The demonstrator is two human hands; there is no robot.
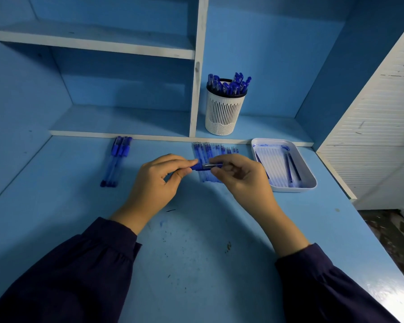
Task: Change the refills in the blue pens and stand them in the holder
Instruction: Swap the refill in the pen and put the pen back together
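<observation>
Holding the blue pen (204, 166) level above the desk (196, 241), both hands meet at its middle. The left hand (159, 180) pinches the dark blue grip end between thumb and curled forefinger, and the right hand (240, 176) pinches the other part with thumb and fingertips, its remaining fingers loosely bent. A short silvery stretch shows between the two grips, so this looks like the joint being unscrewed or screwed shut; which of the two cannot be told. To do it well, keep the two halves in one straight line, turn only with the fingertips and hold the grip end steady, so the thin refill inside neither bends nor smears ink. Just behind the hands lies a row of fresh refills (210, 150) flat on the desk. To the right sits a white tray (310, 183), ink-stained, with a few dark used refills (292, 169) in it. Well to the left, three capped pens (117, 159) lie side by side, probably waiting their turn. On the shelf beyond stands the white slotted holder (223, 110), already crowded with finished pens (229, 85).
</observation>
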